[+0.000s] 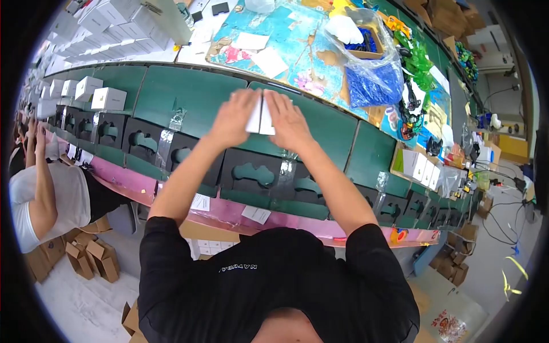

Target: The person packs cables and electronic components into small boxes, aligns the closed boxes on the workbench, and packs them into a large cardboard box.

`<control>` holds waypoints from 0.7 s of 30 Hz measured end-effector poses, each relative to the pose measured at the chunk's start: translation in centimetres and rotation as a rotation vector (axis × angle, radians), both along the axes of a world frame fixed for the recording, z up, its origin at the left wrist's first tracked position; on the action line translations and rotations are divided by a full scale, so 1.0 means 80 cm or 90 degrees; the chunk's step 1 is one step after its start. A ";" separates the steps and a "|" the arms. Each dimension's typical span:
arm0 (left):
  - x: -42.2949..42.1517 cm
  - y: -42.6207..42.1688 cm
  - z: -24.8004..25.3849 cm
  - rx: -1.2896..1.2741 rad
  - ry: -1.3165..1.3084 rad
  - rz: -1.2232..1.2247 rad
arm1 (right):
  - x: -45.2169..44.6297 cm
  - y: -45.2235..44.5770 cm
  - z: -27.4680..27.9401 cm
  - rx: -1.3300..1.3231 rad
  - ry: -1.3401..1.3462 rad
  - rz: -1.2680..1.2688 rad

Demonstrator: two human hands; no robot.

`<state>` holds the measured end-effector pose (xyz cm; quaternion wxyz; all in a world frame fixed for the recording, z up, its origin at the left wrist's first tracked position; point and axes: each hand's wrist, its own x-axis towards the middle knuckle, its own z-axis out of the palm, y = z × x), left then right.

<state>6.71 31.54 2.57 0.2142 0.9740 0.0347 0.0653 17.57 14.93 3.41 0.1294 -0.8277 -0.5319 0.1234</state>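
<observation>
Two narrow white box-like pieces, the left one [254, 121] and the right one [266, 126], stand side by side on the green work surface [189, 86], with a thin dark gap between them. My left hand [234, 119] is closed over the left piece, its fingers slightly blurred. Around the outer side of the right piece, my right hand [288, 123] is closed too. Both hands cover much of the pieces. Just below my hands lies a black panel [243, 156] with controller-shaped cutouts.
White boxes [108, 99] stand at left, more are stacked [103, 26] behind. Transparent tape [286, 171] crosses the panels. A plastic bag [374, 86] with blue items lies upper right. A small tray holds white boxes [420, 167] at right. Another person [54, 188] works at left.
</observation>
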 end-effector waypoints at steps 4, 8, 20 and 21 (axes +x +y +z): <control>0.014 -0.023 0.014 -0.059 0.057 -0.004 | 0.015 -0.032 -0.015 0.138 0.164 -0.015; 0.023 -0.054 0.026 -0.007 0.057 0.032 | 0.020 -0.130 0.032 0.152 0.089 -0.112; 0.077 -0.160 0.032 0.180 0.045 -0.021 | 0.153 -0.653 0.094 -0.104 -0.205 -0.547; 0.098 -0.201 0.047 0.146 0.056 -0.042 | 0.163 -0.676 0.090 -0.136 -0.204 -0.523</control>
